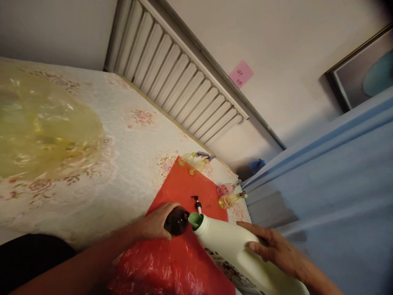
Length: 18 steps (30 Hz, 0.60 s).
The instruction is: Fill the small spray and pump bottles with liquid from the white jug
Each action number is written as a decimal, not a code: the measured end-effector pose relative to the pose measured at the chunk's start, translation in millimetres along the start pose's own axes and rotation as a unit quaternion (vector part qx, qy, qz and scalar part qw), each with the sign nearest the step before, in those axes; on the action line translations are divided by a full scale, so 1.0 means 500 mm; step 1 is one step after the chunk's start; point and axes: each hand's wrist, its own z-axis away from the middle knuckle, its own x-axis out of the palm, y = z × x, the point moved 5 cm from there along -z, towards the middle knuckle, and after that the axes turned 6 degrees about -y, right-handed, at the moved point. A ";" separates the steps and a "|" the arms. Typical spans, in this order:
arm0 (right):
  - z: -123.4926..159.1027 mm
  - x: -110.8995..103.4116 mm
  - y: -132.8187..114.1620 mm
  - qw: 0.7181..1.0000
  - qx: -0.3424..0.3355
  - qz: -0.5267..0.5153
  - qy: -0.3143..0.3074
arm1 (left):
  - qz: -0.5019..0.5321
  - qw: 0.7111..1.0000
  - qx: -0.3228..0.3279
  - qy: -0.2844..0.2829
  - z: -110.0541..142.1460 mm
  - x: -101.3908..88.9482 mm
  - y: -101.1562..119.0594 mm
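Observation:
My left hand [155,224] is wrapped round a dark brown bottle [177,221] that stands on a red plastic sheet [184,192]. My right hand [270,245] holds a large white jug [233,250], tilted so its green spout [195,219] points at the brown bottle's open mouth. A black pump cap [197,202] lies on the red sheet just behind the spout.
Small bottles lie near the sheet: two yellowish ones [196,160] at its far end, a pink one [226,189] and a yellow one [230,200] at its right. A yellow translucent bag [43,127] rests on the floral mattress [123,135]. Blue cloth [322,184] hangs at right.

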 end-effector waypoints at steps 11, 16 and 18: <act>-0.002 0.001 0.004 1.000 -0.006 -0.013 -0.001 | 0.004 1.000 -0.009 0.001 0.001 -0.005 0.017; -0.001 -0.003 0.007 1.000 -0.005 -0.013 0.002 | -0.002 1.000 0.001 0.000 0.001 -0.007 0.020; -0.001 -0.004 0.008 1.000 -0.007 -0.011 0.002 | -0.005 1.000 0.009 0.001 0.000 -0.005 0.016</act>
